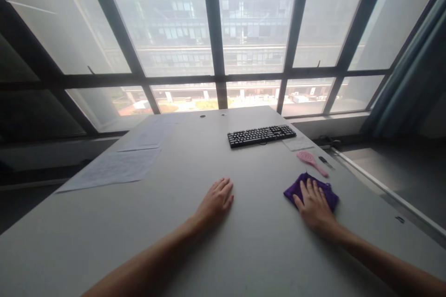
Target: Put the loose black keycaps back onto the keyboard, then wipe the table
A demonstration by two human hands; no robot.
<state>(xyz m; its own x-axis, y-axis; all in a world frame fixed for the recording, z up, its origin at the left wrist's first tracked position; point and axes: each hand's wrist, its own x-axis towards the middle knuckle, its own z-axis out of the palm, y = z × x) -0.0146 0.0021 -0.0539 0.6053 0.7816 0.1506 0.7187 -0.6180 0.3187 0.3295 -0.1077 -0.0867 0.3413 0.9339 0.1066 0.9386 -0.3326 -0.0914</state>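
My right hand point(315, 206) lies flat with fingers spread on a folded purple cloth point(329, 195), which rests on the white table point(195, 162) at the right. The palm and fingers cover the middle of the cloth, and its corners stick out around them. Resting on the bare tabletop near the middle, my left hand point(215, 199) has its fingers stretched out and holds nothing. Just beyond the cloth lies a pink hairbrush point(310, 159), its handle pointing toward the right edge.
A black keyboard point(261, 136) lies farther back, with a thin whitish sheet point(298, 143) by its right end. Beside the hairbrush is a small dark-handled tool point(325, 162). Papers point(114, 167) spread along the left side. A small dark object point(399, 219) sits near the right edge.
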